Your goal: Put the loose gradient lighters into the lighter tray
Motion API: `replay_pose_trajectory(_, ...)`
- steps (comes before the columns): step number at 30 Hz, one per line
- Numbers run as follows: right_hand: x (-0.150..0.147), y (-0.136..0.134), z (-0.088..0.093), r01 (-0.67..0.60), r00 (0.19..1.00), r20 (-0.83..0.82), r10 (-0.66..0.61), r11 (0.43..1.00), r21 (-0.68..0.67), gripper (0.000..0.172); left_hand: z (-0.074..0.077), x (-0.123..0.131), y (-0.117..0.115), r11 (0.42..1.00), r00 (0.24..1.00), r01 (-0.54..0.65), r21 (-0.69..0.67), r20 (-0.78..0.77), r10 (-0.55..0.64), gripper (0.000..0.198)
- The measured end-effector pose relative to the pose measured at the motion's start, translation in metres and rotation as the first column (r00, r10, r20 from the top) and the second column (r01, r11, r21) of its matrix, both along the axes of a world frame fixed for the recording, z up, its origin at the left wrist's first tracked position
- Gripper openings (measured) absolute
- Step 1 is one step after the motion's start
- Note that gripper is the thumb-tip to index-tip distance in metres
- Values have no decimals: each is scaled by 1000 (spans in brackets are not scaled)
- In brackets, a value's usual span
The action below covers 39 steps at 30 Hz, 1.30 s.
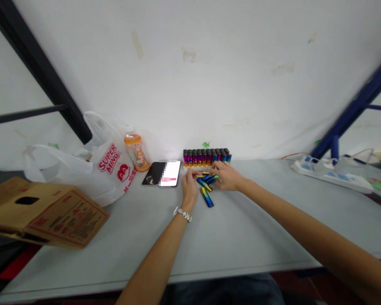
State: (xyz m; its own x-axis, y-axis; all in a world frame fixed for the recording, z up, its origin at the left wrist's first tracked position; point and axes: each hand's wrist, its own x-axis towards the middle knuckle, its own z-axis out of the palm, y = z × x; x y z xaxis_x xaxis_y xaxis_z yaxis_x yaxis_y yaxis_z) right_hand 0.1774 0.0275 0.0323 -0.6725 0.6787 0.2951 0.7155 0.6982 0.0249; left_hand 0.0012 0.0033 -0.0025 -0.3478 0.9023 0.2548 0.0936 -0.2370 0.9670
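Reaches over the pale grey flat bench with both bare arms, left hand at the left side and right hand at the right side of a small heap of slim, shiny yellow-and-blue sticks. Bends left fingers nearly together at the heap's far left; cannot tell of any stick gripped. Curls right fingers part-closed over the heap's right edge, tips mostly hidden; cannot tell there either. On the near side of the heap, one loose yellow-and-blue stick, flat, long axis slanting from far left to near right, yellow end toward the hands, closer to left hand than right. Just beyond the fingers, toward the white wall, a row of upright, black-topped purple-orange and blue cylinders, right hand before its right end.
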Motion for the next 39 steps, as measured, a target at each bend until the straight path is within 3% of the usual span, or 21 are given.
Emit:
replay_pose_trajectory(3, -3, -4, 1, 16, 998, 61, -12, 998, -59, 35, -4, -2, 3, 1000, 1000, -13, 1, -1, 13, 52)
replay_pose_trajectory(7, 0, -2, -5, 71, 997, 20, -69, 985, -157, 25, -5, -2, 1, 1000, 1000, 3, 5, -30, -3, 52)
replay_pose_trajectory(9, 2, -4, -12, 75, 990, -100, -98, 974, -214, 22, -4, 0, -1, 1000, 999, 20, 12, -44, -19, 53)
replay_pose_trajectory(11, 2, -9, -21, 70, 927, -331, -178, 947, -313, 19, -3, 2, -2, 999, 998, 31, 9, -52, -30, 54)
replay_pose_trajectory(13, -3, -14, -30, 21, 722, -605, -336, 884, -467, 15, -2, 4, -4, 999, 998, 42, 3, -49, -41, 54)
replay_pose_trajectory(16, -17, -19, -35, -172, 257, -783, -567, 770, -614, 18, -2, 7, -5, 997, 996, 71, 20, -55, -69, 54)
replay_pose_trajectory(17, -22, -20, -35, -235, 146, -783, -604, 748, -621, 22, -2, 8, -6, 996, 995, 80, 28, -61, -78, 53)
replay_pose_trajectory(19, -28, -20, -32, -359, 38, -754, -655, 695, -622, 31, -2, 8, -6, 995, 993, 92, 34, -80, -89, 51)
replay_pose_trajectory(22, -28, -22, -29, -505, 29, -666, -745, 564, -653, 49, -1, 8, -7, 995, 991, 97, 31, -101, -93, 51)
replay_pose_trajectory(24, -25, -23, -31, -503, 26, -612, -791, 518, -692, 54, -1, 7, -8, 995, 990, 94, 28, -109, -90, 50)
replay_pose_trajectory(30, -25, -28, -41, -301, -31, -661, -750, 637, -710, 42, -5, 6, -6, 997, 985, 78, 25, -153, -73, 46)
replay_pose_trajectory(39, -25, -29, -41, -305, -9, -680, -733, 650, -696, 37, -8, 8, -4, 995, 976, 94, 36, -202, -85, 48)
